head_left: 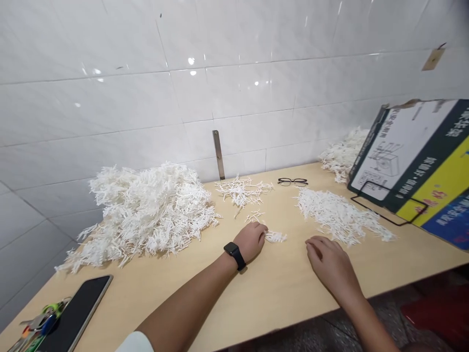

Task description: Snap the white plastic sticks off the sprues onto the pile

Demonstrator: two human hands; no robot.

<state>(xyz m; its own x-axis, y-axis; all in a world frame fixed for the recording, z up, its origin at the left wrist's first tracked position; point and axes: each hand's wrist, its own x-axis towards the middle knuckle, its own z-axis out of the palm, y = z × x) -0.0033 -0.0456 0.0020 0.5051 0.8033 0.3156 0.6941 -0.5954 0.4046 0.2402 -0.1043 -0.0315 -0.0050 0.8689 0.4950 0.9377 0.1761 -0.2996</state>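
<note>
My left hand (251, 241), with a black watch (235, 255) on its wrist, rests on the table, its fingers curled at a small cluster of white branched pieces (276, 237). Part of that cluster is hidden by the fingers. A few loose pieces lie just beyond the knuckles. To the right, my right hand (330, 264) is low over the table with fingers bent and thumb close to them; whatever it may hold is hidden. Beside it spreads a flat pile of small white pieces (335, 215). A large heap of white branched pieces (154, 210) stands on the left.
At the back are a smaller tangle of white pieces (242, 189) and black-framed glasses (292, 182). A printed cardboard box (410, 161) with a black wire handle (394, 203) stands right, another white pile (344, 151) behind it. A phone (78, 313) and keys (40, 322) lie front left.
</note>
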